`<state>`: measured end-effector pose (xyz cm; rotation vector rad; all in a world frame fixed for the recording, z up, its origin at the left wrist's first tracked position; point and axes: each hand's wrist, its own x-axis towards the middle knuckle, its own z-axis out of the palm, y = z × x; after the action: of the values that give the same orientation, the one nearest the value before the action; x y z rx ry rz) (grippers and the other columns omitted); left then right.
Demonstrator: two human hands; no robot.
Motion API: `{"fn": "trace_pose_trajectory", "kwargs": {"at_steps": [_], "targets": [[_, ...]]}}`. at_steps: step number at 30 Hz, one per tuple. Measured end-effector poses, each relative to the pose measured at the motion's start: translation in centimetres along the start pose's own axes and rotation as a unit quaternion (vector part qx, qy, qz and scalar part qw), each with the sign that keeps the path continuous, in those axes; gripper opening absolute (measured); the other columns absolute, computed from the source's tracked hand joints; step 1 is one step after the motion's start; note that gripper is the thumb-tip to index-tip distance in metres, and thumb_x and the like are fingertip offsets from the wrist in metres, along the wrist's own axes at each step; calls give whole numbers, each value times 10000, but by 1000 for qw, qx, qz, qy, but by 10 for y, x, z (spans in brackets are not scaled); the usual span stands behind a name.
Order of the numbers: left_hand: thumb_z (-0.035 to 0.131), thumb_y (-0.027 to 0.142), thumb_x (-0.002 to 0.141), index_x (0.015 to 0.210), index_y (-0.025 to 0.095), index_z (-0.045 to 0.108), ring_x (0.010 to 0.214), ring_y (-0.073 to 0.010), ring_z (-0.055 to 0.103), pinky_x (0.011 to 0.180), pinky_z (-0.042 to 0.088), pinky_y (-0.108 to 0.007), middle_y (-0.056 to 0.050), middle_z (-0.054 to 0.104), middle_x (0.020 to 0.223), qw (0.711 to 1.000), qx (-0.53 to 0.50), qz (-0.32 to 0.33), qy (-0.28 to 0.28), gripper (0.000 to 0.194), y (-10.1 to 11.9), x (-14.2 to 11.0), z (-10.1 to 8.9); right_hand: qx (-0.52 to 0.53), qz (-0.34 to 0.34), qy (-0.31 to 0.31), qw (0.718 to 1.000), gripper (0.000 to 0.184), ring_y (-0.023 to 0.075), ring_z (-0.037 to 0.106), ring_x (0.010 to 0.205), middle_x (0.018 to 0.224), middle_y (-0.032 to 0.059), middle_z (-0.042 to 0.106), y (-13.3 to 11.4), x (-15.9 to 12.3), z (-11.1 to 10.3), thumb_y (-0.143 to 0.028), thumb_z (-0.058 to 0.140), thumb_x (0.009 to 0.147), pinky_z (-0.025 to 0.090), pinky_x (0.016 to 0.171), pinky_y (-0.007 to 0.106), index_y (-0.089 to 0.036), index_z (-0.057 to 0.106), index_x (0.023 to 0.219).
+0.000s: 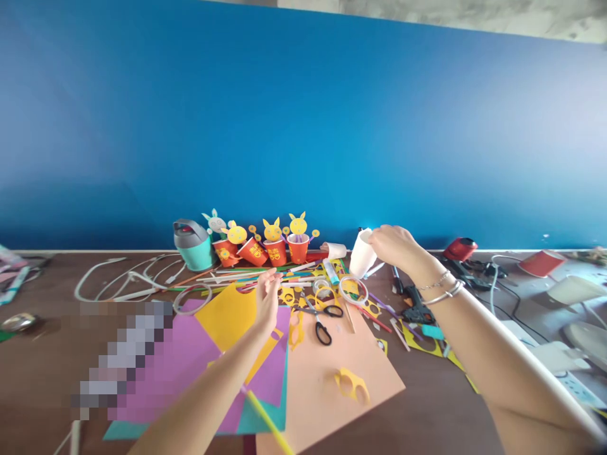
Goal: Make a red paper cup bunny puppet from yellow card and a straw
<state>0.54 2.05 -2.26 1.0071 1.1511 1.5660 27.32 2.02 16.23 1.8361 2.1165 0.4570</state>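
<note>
My right hand (397, 245) is at the top of a tall white cup (363, 256), its fingers closed at the rim; the fingertips are partly hidden. The cup leans slightly. My left hand (268, 300) hovers over the papers, fingers pointing up and nothing visible in them. Black-handled scissors (323, 332) lie between my hands on a peach paper sheet (341, 354), near yellow paper scraps with cut-out holes (351, 385). Under my left arm are yellow (222, 316) and purple paper sheets (165, 360). A yellow stick (268, 420) lies closer to me.
Red paper cups (298, 249) with yellow animal faces stand along the blue wall (303, 126), beside a teal container (194, 249). Tape rolls (353, 289), a glue stick (331, 272) and colored sticks clutter the middle. A black glue gun (417, 306) and cables lie right.
</note>
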Motion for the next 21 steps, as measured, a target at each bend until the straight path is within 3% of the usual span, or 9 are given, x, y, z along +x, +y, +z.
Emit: {"fn": "trace_pose_trajectory", "kwargs": {"at_steps": [3, 12, 21], "targets": [[583, 397, 778, 1076, 217, 554, 1025, -205, 586, 865, 441, -338, -69, 627, 1038, 1000, -1, -4, 2, 349, 0, 0, -1, -22, -24, 20, 999, 291, 278, 655, 876, 858, 202, 682, -4, 2, 1, -41, 441, 808, 405, 700, 317, -86, 663, 990], [571, 413, 796, 1078, 233, 553, 1021, -205, 583, 852, 450, -341, -67, 616, 1046, 1000, 6, 24, -4, 335, -8, 1, -4, -38, -22, 2, 999, 274, 278, 674, 818, 812, 208, 692, -11, 6, -1, -20, 438, 789, 357, 766, 368, -56, 658, 948], [564, 406, 804, 1115, 241, 540, 1019, -193, 580, 835, 450, -318, -58, 612, 1041, 1000, 9, 13, -10, 352, -8, 1, -4, 35, 73, 47, 996, 344, 276, 652, 839, 911, 174, 678, -11, 8, 10, -110, 427, 812, 385, 631, 302, -111, 587, 1117]]}}
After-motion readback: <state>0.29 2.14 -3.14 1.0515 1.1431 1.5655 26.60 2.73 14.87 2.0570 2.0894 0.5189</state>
